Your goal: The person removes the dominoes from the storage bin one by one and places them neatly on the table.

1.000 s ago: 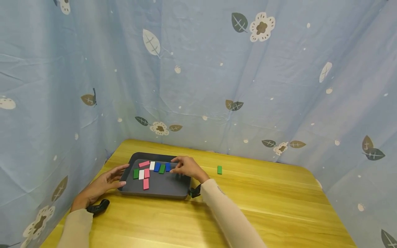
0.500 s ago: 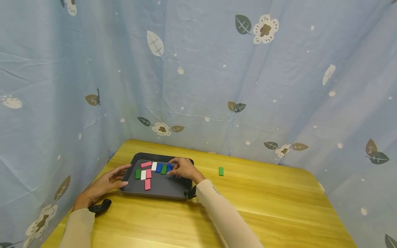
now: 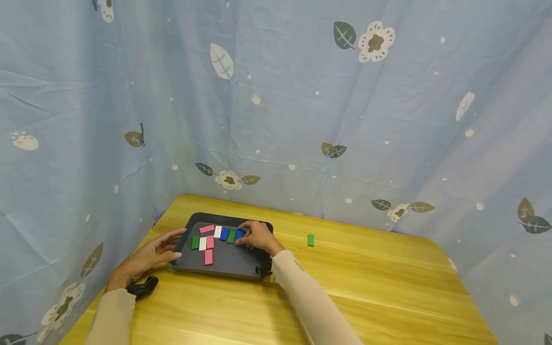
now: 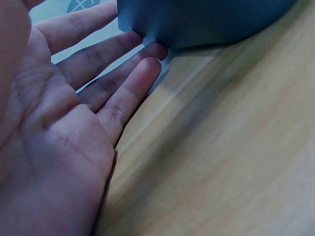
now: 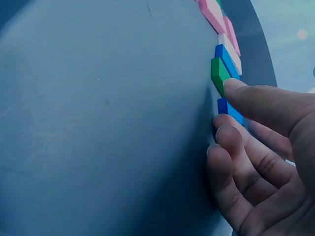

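A dark grey tray [image 3: 233, 262] lies on the table with coloured domino tiles in it. My right hand [image 3: 262, 238] reaches over the tray's right side, thumb and fingers around a blue domino tile [image 3: 239, 233], which they partly cover. In the right wrist view, that blue domino tile [image 5: 223, 106] shows between thumb and fingers, and the thumb tip is close to a green domino tile [image 5: 218, 73]. My left hand [image 3: 145, 256] rests at the tray's left edge with thumb and index finger spread at the rim. In the left wrist view, nearly straight fingertips touch the tray's outer wall [image 4: 197, 22].
A second blue domino tile [image 3: 224, 234], a white domino tile [image 3: 218, 232] and a slanted pink domino tile [image 3: 207, 229] continue the back row. Several others lie at left, including a pink domino tile [image 3: 209, 257]. One green domino tile [image 3: 310, 240] is outside on the wooden table [image 3: 366, 278].
My right hand has shifted slightly left, and its fingers have come around the blue domino tile at the row's right end. The left hand stays at the tray's edge. The head view has drifted slightly.
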The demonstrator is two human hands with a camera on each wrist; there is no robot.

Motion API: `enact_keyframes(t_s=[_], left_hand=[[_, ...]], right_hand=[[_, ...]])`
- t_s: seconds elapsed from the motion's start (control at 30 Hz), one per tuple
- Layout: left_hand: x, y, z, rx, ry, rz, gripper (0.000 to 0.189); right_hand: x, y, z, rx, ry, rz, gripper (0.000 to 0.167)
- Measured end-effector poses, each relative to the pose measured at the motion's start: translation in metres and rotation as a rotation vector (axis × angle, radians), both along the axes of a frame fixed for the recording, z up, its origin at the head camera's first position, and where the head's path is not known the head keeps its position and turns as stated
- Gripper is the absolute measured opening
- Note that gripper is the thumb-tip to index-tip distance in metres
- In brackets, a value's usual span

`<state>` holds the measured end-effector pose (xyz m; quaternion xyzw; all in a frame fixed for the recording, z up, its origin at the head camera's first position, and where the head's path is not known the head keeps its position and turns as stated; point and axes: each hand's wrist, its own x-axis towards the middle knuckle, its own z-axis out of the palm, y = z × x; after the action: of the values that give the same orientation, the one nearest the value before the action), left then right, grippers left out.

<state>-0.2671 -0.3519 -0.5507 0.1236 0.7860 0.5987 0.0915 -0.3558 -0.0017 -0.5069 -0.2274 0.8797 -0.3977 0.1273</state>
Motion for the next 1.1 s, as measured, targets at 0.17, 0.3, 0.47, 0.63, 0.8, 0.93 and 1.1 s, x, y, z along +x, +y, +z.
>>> enact_keyframes(t_s=[0.17, 0.3, 0.47, 0.63, 0.8, 0.93, 1.1], left_hand=[[0.0001, 0.0001, -0.0007, 0.004, -0.002, 0.012, 0.072], [0.0003, 0.0002, 0.0001, 0.001, -0.002, 0.010, 0.072], [0.0012, 0.0004, 0.0013, 0.000, -0.003, 0.007, 0.072], [0.0003, 0.0006, 0.0006, 0.012, 0.010, 0.006, 0.071], [-0.0022, 0.0021, -0.0007, 0.016, 0.027, 0.000, 0.071], [-0.0016, 0.0010, -0.0008, 0.013, 0.011, -0.007, 0.072], [0.0001, -0.0012, 0.0003, 0.004, -0.003, 0.001, 0.072]], right_hand=[[-0.0018, -0.0015, -0.0028, 0.002, 0.000, -0.011, 0.051], [-0.0026, -0.0031, -0.0042, 0.002, -0.009, -0.015, 0.051], [-0.0043, -0.0038, -0.0061, 0.008, -0.004, -0.019, 0.048], [-0.0069, -0.0032, -0.0071, 0.012, -0.002, -0.017, 0.050], [-0.0084, -0.0013, -0.0077, 0.016, 0.000, -0.022, 0.048], [-0.0079, -0.0015, -0.0087, 0.005, -0.011, -0.028, 0.047], [-0.0071, -0.0017, -0.0083, 0.015, -0.009, -0.024, 0.051]])
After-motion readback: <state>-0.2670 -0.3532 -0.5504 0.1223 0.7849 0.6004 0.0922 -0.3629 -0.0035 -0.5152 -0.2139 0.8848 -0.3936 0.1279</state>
